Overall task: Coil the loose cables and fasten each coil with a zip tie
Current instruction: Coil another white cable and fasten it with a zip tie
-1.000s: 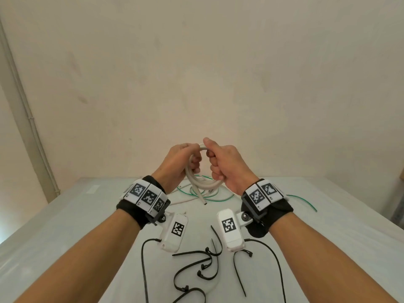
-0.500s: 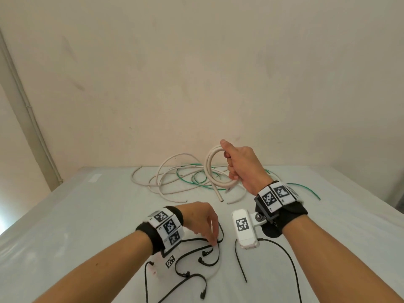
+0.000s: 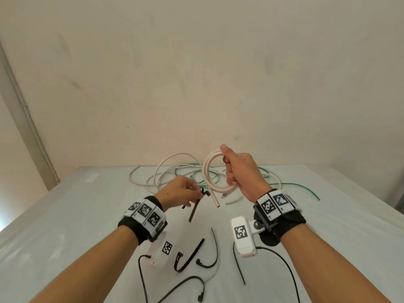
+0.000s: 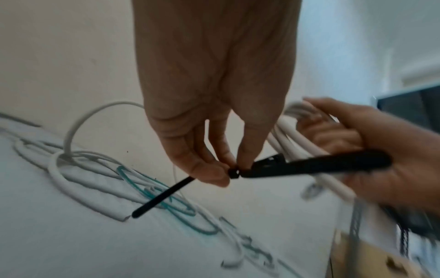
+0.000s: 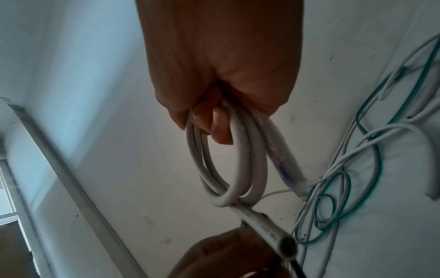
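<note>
The right hand [image 3: 240, 169] grips the white cable coil [image 3: 211, 171] in a closed fist, raised above the far half of the tabletop [image 3: 65, 215] so its loops cannot spring apart. The left hand [image 3: 179, 193] pinches a black zip tie [image 3: 195, 207] near its head, just beside the coil, presumably ready for threading. Spare zip ties [image 3: 192, 256] lie near the front edge; loose cables [image 3: 175, 173] wait at the far edge.

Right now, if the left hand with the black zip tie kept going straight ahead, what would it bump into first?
Probably the coiled white cable gripped by the right hand. The left hand, pinching the black plastic zip tie, points toward its hanging end. Depth is unclear.
</note>
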### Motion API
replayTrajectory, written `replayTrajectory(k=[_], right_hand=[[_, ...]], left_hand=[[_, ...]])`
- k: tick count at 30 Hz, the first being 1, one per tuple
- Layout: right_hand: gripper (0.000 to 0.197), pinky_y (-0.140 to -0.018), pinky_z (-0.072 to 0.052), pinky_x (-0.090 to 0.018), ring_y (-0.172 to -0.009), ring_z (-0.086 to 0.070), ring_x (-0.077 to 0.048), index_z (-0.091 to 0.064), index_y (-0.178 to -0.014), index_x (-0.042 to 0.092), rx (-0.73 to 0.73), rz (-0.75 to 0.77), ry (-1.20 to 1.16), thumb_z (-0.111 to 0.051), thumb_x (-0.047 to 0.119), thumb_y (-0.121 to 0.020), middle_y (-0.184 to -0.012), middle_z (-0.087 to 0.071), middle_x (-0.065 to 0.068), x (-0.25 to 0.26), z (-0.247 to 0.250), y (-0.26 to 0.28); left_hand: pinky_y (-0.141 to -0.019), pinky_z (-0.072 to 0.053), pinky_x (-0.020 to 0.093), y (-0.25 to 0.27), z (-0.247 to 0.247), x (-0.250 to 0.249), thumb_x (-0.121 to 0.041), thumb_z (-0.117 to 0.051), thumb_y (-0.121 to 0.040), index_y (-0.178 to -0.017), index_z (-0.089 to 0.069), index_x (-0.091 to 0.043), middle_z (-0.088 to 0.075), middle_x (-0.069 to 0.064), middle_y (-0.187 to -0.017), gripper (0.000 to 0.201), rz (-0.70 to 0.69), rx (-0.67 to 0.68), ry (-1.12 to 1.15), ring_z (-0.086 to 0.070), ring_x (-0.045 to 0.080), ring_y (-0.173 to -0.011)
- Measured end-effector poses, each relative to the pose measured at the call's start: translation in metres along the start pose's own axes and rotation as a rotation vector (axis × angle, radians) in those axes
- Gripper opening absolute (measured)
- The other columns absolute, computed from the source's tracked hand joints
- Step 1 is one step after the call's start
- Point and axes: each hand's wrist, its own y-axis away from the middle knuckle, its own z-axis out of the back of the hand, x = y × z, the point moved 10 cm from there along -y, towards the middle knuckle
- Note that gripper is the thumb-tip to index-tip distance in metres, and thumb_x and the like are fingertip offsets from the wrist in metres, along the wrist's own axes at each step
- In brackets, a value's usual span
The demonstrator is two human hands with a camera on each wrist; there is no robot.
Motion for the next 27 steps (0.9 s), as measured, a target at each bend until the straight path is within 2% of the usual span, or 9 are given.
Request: replayTrajectory(k=[4,6,9,12,14,16,19,23,27], right_hand=[[0.045,-0.044,-0.029,-0.027,-0.041,-0.027,-0.014,-0.050,-0.073,0.014,0.016,0.025,0.045,-0.062,0.049,-0.099,-0.051,-0.029,0.005,0.005,-0.006,-0.002],[0.046,-0.044,-0.031,-0.027,-0.040,-0.029,-0.014,-0.051,-0.073,0.014,0.016,0.039,0.076,-0.062,0.050,-0.099,-0.050,-0.030,0.005,0.007,-0.009,-0.003],[0.047,-0.044,-0.032,-0.027,-0.039,-0.031,-0.015,-0.051,-0.074,0.013,0.021,0.039,0.100,-0.062,0.050,-0.099,-0.049,-0.031,0.004,0.007,-0.013,-0.002],[0.046,-0.044,-0.033,-0.026,-0.040,-0.031,-0.014,-0.052,-0.075,0.012,0.034,0.040,0.125,-0.062,0.050,-0.099,-0.050,-0.032,0.004,0.007,-0.016,0.000],[0.046,-0.043,-0.034,-0.026,-0.039,-0.032,-0.013,-0.052,-0.072,0.014,0.036,0.040,0.151,-0.062,0.049,-0.099,-0.049,-0.033,0.004,0.006,-0.015,0.002],[0.046,-0.043,-0.034,-0.025,-0.038,-0.033,-0.012,-0.052,-0.070,0.014,0.033,0.037,0.165,-0.062,0.047,-0.100,-0.048,-0.033,0.004,0.004,-0.013,0.002],[0.047,-0.045,-0.035,-0.026,-0.037,-0.034,-0.013,-0.052,-0.073,0.012,0.016,0.032,0.183,-0.062,0.049,-0.100,-0.048,-0.034,0.004,-0.001,-0.009,0.001],[0.047,-0.045,-0.038,-0.026,-0.037,-0.039,-0.014,-0.052,-0.081,0.011,-0.035,0.025,0.248,-0.060,0.054,-0.099,-0.050,-0.036,0.001,-0.006,-0.003,-0.002],[0.051,-0.050,-0.041,-0.029,-0.036,-0.043,-0.014,-0.055,-0.079,0.009,-0.084,0.024,0.253,-0.059,0.056,-0.098,-0.049,-0.040,-0.002,-0.009,-0.006,-0.004]], left_hand=[[-0.065,-0.055,0.023,0.003,0.032,-0.001,-0.005,-0.073,-0.092,-0.083,-0.066,-0.011,-0.069,0.003,-0.078,0.013,0.052,-0.109,0.520,-0.065,0.014,-0.069],[-0.061,-0.055,0.021,0.003,0.035,-0.001,-0.002,-0.072,-0.091,-0.083,-0.065,-0.010,-0.068,0.004,-0.076,0.014,0.070,-0.100,0.555,-0.064,0.014,-0.066],[-0.059,-0.055,0.020,0.002,0.029,0.008,-0.001,-0.074,-0.087,-0.079,-0.067,-0.009,-0.068,0.010,-0.076,0.013,0.123,-0.080,0.259,-0.063,0.016,-0.065],[-0.066,-0.057,0.022,0.007,0.001,0.023,-0.006,-0.076,-0.084,-0.076,-0.068,-0.012,-0.072,0.007,-0.077,0.013,0.152,0.107,-0.147,-0.067,0.015,-0.070],[-0.066,-0.057,0.020,0.017,-0.024,0.035,-0.007,-0.079,-0.083,-0.076,-0.069,-0.014,-0.073,0.004,-0.076,0.014,0.190,0.283,-0.252,-0.069,0.010,-0.065],[-0.071,-0.061,0.024,0.023,-0.033,0.041,-0.009,-0.083,-0.082,-0.080,-0.071,-0.014,-0.074,0.005,-0.077,0.013,0.212,0.350,-0.246,-0.070,0.010,-0.067],[-0.068,-0.060,0.025,0.016,-0.006,0.034,-0.017,-0.088,-0.080,-0.083,-0.075,-0.010,-0.078,0.007,-0.079,0.015,0.180,0.145,-0.156,-0.072,0.011,-0.071],[-0.063,-0.057,0.024,0.016,0.051,0.005,-0.015,-0.089,-0.079,-0.093,-0.076,-0.001,-0.078,0.015,-0.088,0.024,0.056,-0.287,0.326,-0.075,0.017,-0.077],[-0.075,-0.059,0.028,0.026,0.064,-0.033,-0.016,-0.088,-0.080,-0.098,-0.077,-0.004,-0.080,0.009,-0.093,0.025,-0.064,-0.355,0.565,-0.074,0.015,-0.085]])
